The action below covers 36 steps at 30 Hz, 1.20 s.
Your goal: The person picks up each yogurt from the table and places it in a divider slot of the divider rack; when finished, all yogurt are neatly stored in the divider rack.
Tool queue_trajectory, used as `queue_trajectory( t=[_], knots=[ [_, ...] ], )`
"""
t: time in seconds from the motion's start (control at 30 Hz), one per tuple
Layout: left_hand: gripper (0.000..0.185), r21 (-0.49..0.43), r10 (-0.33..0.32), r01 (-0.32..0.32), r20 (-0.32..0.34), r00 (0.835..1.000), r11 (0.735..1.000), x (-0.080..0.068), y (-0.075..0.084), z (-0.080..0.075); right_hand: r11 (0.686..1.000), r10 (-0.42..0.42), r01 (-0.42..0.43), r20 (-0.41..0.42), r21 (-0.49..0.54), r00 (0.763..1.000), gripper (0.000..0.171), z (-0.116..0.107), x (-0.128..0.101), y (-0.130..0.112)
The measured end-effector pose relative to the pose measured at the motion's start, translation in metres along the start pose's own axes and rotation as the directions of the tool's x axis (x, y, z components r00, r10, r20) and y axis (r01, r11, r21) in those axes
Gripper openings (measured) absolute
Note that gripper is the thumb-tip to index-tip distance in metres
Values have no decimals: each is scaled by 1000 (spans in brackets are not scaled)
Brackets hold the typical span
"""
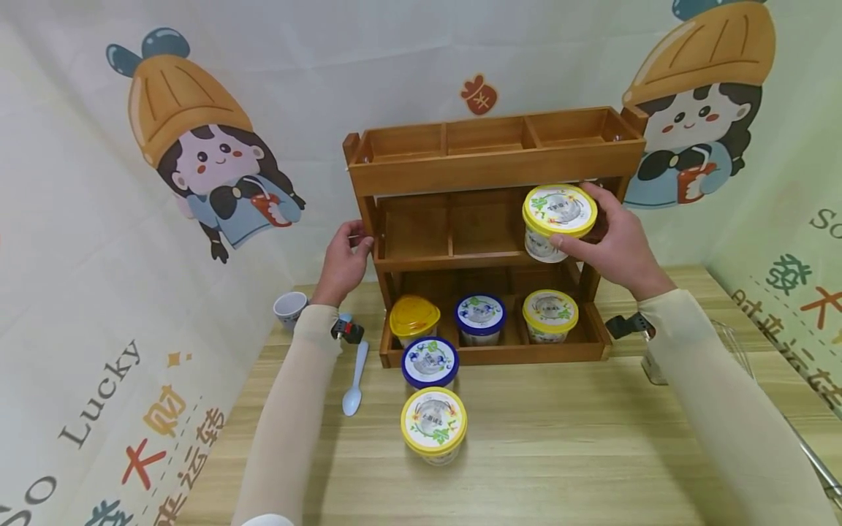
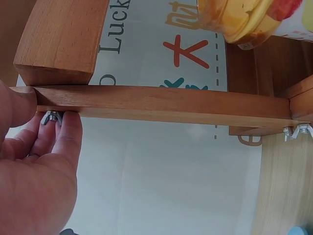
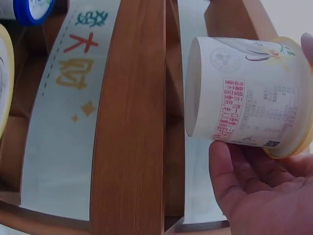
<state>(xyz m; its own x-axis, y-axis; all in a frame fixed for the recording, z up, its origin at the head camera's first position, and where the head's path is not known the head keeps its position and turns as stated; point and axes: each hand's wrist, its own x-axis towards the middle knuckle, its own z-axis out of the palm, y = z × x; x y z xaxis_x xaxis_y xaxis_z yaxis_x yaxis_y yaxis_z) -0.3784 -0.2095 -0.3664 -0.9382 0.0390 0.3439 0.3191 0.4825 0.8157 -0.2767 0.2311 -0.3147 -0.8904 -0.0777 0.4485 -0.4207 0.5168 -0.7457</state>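
My right hand [image 1: 621, 245] grips a paper tub with a yellow lid [image 1: 560, 210], held in front of the right part of the middle tier of a wooden three-tier rack [image 1: 493, 173]. In the right wrist view the tub [image 3: 244, 90] lies sideways across the picture, its printed side showing and the thumb and fingers around it. On the rack's left side, my left hand [image 1: 343, 261] pinches the upright post [image 2: 161, 104] between thumb and fingers, right by a metal wing nut [image 2: 52, 117].
The bottom tier holds an orange-lidded tub [image 1: 414, 318], a blue-lidded tub [image 1: 481, 315] and a yellow-lidded tub [image 1: 550, 313]. In front stand another blue-lidded tub [image 1: 430, 361] and yellow-lidded tub [image 1: 433, 421]. A pale blue spoon [image 1: 356, 380] and small cup [image 1: 290, 308] are at left; a whisk [image 1: 733, 343] lies right.
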Motion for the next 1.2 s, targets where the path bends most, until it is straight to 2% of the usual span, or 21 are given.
queue_trajectory(
  t=[0.17,0.4,0.67,0.93,1.2],
  knots=[
    [45,4,-3,3,0,1000,1000,0,-2,-1,999,21,-21,-26,-26,999,86,-3,16,6],
    [44,4,2,-2,0,1000,1000,0,-2,0,998,33,-36,-55,-53,998,94,0,28,20],
    [42,9,21,-21,-5,1000,1000,-1,-1,1,993,4,-11,-63,-115,998,96,8,23,35],
    [43,26,19,-19,-3,1000,999,-2,-2,0,983,43,-44,-6,-181,999,106,11,16,33],
    [43,25,23,-23,-2,1000,999,0,-2,1,979,62,-59,10,-196,998,116,6,13,29]
  ],
)
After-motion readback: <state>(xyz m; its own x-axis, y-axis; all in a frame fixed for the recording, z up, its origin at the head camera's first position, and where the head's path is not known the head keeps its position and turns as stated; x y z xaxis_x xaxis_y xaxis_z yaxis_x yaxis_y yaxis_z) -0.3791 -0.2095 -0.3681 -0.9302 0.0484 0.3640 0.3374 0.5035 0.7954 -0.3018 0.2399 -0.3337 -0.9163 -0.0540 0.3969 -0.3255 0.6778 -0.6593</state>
